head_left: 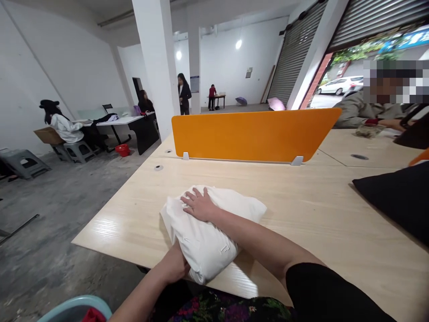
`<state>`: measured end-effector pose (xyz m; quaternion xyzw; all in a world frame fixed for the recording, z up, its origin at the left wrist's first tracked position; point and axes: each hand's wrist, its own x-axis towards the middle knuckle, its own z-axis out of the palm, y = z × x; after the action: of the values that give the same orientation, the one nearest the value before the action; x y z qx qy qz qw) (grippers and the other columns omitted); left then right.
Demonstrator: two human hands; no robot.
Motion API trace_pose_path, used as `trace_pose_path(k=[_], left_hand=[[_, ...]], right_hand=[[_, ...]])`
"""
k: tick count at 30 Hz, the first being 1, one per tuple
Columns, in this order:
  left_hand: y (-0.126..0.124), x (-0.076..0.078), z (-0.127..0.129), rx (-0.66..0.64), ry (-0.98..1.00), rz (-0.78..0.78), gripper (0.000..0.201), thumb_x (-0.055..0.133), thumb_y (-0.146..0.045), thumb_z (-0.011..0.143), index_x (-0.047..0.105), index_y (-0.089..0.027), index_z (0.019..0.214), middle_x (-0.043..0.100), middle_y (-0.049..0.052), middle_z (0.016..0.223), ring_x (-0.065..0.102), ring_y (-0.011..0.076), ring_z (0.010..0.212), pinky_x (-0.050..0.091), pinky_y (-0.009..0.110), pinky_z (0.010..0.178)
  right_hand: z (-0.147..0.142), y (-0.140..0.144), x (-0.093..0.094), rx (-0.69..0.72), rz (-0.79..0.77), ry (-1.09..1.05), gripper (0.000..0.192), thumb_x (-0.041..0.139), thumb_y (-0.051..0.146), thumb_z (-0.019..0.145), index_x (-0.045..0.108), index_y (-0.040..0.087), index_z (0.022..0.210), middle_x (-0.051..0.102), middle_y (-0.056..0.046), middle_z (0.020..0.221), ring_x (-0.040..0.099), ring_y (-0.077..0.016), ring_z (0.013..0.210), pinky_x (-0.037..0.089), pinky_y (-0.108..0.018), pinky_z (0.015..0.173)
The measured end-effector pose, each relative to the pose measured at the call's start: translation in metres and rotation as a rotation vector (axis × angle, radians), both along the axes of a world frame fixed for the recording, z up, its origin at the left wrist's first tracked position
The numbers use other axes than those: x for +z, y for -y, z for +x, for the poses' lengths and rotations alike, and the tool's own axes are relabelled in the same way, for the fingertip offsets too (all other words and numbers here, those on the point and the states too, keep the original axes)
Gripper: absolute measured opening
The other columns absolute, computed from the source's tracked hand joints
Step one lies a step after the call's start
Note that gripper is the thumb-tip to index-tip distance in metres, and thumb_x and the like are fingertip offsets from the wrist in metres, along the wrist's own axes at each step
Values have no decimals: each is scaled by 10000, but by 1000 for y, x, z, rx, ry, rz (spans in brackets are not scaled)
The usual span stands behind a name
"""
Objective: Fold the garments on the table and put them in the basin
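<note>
A folded white garment [208, 241] lies in a bundle near the front edge of a light wooden table [301, 210]. My right hand [198, 205] rests flat on top of the bundle with its fingers spread. My left hand [174, 264] presses against the near end of the bundle at the table edge, its fingers partly hidden behind the cloth.
An orange divider panel [254, 134] stands across the table behind the bundle. A black cloth [398, 197] lies at the right. A person sits at the far right; others sit and stand at desks at the back left. A blue basin rim [77, 306] shows bottom left.
</note>
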<state>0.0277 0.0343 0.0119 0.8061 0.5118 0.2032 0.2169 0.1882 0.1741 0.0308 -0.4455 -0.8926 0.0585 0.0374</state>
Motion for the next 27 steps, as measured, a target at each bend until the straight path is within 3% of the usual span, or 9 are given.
trace_pose_path(k=[3, 5, 6, 9, 11, 14, 18, 22, 27], left_hand=[[20, 20, -28, 190, 75, 74, 375, 377, -423, 899, 667, -238, 1049, 705, 70, 949, 655, 211, 914, 546, 328, 797], [27, 41, -23, 353, 116, 239, 382, 338, -426, 915, 670, -244, 970, 704, 73, 955, 653, 218, 939, 536, 349, 844], [27, 51, -13, 352, 109, 326, 382, 337, -428, 921, 669, -247, 980, 701, 78, 1002, 638, 226, 1006, 510, 375, 920], [13, 66, 28, 104, -26, 459, 403, 340, -395, 938, 635, -236, 1160, 638, 79, 1236, 490, 245, 1271, 303, 466, 1142], [-5, 57, 46, 98, -192, 419, 451, 413, -436, 916, 584, -218, 1272, 559, 104, 1355, 353, 318, 1374, 175, 569, 1163], [-33, 23, 41, 310, -398, 295, 660, 531, -563, 832, 509, -181, 1369, 405, 178, 1475, 205, 458, 1402, 112, 703, 1092], [-48, -13, 16, 371, -460, 273, 727, 510, -615, 827, 439, -205, 1423, 275, 169, 1543, 121, 471, 1417, 102, 712, 1078], [-46, -19, 13, 366, -419, 297, 690, 486, -616, 841, 446, -242, 1419, 279, 132, 1550, 118, 439, 1429, 111, 679, 1100], [-43, -16, 14, 369, -376, 274, 678, 477, -617, 847, 443, -254, 1418, 278, 115, 1555, 107, 415, 1438, 96, 657, 1117]], right_hand=[[-4, -1, -9, -13, -10, 3, 607, 257, 590, 944, 315, 323, 1485, 266, -47, 1562, 118, -376, 1433, 15, -732, 1047], [-8, -1, -10, -25, -17, 3, 600, 262, 578, 946, 315, 321, 1486, 273, -53, 1559, 116, -384, 1432, 16, -740, 1041], [-10, -1, -10, -32, -18, 2, 597, 262, 570, 949, 315, 315, 1487, 273, -58, 1559, 112, -389, 1431, 17, -743, 1038], [-12, -2, -4, -28, -43, 9, 604, 271, 556, 954, 308, 284, 1492, 261, -76, 1561, 100, -409, 1426, 30, -750, 1027], [-8, -4, 3, 4, -73, 19, 602, 301, 552, 950, 311, 285, 1490, 263, -79, 1560, 120, -404, 1423, 67, -745, 1028], [11, -10, 12, 30, -61, -7, 596, 368, 550, 934, 335, 305, 1476, 273, -66, 1558, 161, -352, 1427, 136, -689, 1066], [43, -21, 5, -65, -55, -71, 634, 308, 634, 922, 315, 341, 1483, 195, -5, 1585, 104, -338, 1445, 96, -637, 1109], [56, -27, -7, -109, -130, -117, 608, 256, 609, 943, 248, 368, 1502, 127, 26, 1598, 170, -313, 1436, 159, -584, 1124], [63, -16, -2, -105, -86, -102, 583, 289, 573, 948, 309, 348, 1485, 199, -1, 1583, 176, -332, 1432, 161, -633, 1105]])
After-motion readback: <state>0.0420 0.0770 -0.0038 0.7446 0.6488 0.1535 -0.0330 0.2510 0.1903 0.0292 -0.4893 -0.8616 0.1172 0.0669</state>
